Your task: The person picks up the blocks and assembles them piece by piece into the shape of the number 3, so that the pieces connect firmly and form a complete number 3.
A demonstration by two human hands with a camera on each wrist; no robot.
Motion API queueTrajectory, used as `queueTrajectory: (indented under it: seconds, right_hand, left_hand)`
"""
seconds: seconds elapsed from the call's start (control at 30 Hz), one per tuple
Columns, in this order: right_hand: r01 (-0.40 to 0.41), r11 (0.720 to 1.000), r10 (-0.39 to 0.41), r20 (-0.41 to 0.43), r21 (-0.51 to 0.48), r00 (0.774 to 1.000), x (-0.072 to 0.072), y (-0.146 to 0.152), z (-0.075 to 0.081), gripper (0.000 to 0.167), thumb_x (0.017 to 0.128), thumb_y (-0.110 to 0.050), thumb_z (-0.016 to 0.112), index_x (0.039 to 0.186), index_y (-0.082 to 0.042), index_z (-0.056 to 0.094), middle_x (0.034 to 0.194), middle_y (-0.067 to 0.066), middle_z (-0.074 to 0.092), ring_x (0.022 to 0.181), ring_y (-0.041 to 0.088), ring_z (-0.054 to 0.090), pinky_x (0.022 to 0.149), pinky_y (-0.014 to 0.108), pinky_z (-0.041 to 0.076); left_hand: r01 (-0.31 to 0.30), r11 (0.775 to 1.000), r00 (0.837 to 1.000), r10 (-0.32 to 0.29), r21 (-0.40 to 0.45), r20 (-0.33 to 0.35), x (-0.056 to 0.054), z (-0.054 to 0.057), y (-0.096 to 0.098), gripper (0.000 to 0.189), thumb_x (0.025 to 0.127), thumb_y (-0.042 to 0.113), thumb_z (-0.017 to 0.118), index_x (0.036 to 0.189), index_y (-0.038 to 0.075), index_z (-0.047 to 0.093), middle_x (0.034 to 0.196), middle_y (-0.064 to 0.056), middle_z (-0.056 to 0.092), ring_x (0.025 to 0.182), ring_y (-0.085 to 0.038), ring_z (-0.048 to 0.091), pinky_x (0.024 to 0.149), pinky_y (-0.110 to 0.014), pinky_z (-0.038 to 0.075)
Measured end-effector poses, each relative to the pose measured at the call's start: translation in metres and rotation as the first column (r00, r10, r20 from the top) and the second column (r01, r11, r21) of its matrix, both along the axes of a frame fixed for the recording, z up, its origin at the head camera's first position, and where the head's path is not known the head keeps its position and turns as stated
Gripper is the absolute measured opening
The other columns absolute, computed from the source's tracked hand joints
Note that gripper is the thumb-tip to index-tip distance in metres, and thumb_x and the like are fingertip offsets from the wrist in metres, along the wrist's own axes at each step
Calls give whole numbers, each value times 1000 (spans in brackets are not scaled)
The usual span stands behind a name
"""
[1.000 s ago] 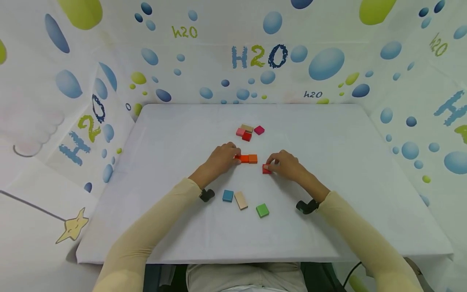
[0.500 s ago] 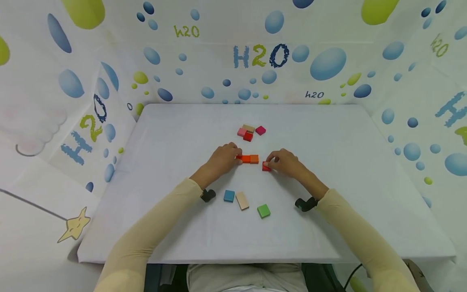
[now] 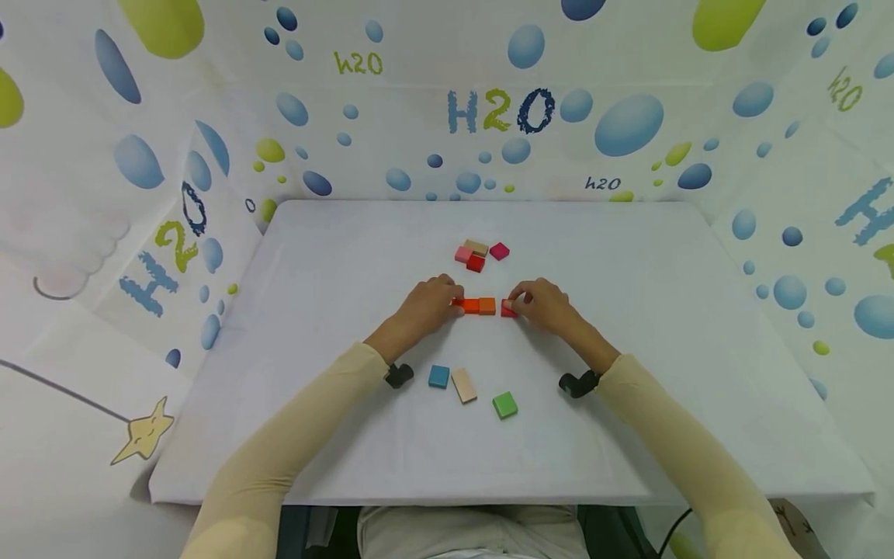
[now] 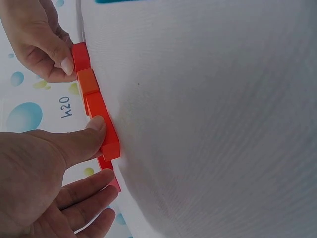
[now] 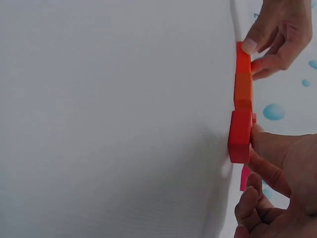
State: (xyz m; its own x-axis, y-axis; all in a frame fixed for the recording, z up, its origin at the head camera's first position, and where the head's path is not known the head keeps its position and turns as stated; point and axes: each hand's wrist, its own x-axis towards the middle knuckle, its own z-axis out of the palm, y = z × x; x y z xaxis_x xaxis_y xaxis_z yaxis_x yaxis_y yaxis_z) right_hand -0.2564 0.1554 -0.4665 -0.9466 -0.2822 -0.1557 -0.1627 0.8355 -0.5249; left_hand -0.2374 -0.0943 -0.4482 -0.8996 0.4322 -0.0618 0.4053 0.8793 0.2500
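Two blocks lie end to end near the middle of the white table: a longer red-orange block (image 3: 471,306) and an orange block (image 3: 486,306) at its right. My left hand (image 3: 427,303) holds the red-orange block at its left end, the thumb (image 4: 96,126) on its near side. Just right of the orange block, with a narrow gap in the head view, is a red block (image 3: 507,309). My right hand (image 3: 548,307) pinches this red block between thumb and fingers. The red block stands roughly in line with the other two.
Behind the row lie a pink block (image 3: 463,254), a tan block (image 3: 477,247), another red block (image 3: 476,264) and a magenta block (image 3: 499,251). Nearer the front edge are a blue block (image 3: 438,376), a beige block (image 3: 464,386) and a green block (image 3: 505,405).
My right hand has moved the red block away from the body, from nearer the front to about level with the row. The left hand has stayed on the red-orange block.
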Motion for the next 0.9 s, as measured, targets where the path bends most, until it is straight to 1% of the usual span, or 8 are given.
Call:
queueTrajectory:
  seconds: [0.1,0.2,0.3,0.37,0.5,0.77,0.9]
  right_hand:
    - [34,999,-34,-10,-9,999,-6,-2,-2,29,104,-32,68,124,-11,74,101,12,61,92,27,55,75,38,44]
    - [64,998,-64,-17,-21,998,-14,-5,-4,30,104,-33,68,124,-11,73,103,12,62,95,28,57,82,42,44]
    - [80,996,-81,-25,-26,996,-21,-8,-7,30,104,-33,68,124,-11,73,105,12,63,98,28,57,87,46,44]
    - [85,996,-86,-29,-30,996,-25,-11,-7,31,104,-35,68,123,-11,73,105,13,63,98,28,57,88,48,44]
    - [82,996,-83,-31,-37,996,-29,-16,-6,32,103,-37,70,122,-12,74,103,12,63,97,27,57,84,44,44]
    - [73,996,-73,-5,-41,997,-30,-23,-3,33,103,-38,69,124,-12,74,101,11,62,94,26,55,75,34,44]
    - [75,996,-75,0,-38,997,-31,-25,-3,33,103,-38,69,124,-12,74,101,11,62,93,26,55,73,33,44]
  left_hand:
    - [-2,1000,1000,2,-1,8,0,-1,0,31,101,24,74,130,12,72,136,-15,65,122,-31,62,110,-46,52]
    - [-2,1000,1000,2,-2,10,-1,-2,-1,31,101,24,74,130,12,72,136,-15,64,122,-31,62,110,-46,51]
    - [-2,1000,1000,2,-2,4,-2,-2,-1,31,101,24,74,130,12,73,136,-15,65,122,-31,62,109,-46,52]
    - [-1,1000,1000,1,-4,-1,-2,-3,-1,32,101,24,74,130,12,73,135,-15,65,121,-31,62,109,-46,52]
    - [0,1000,1000,0,-3,-7,-3,-4,0,32,100,24,75,130,12,73,135,-15,65,120,-30,63,108,-46,53]
    - [17,1000,1000,-17,1,-16,-5,-7,-1,31,101,25,74,129,13,74,133,-14,66,119,-30,63,107,-45,53]
    - [19,1000,1000,-19,1,-17,-5,-7,-2,30,101,25,75,128,13,74,133,-14,66,119,-30,64,106,-45,54]
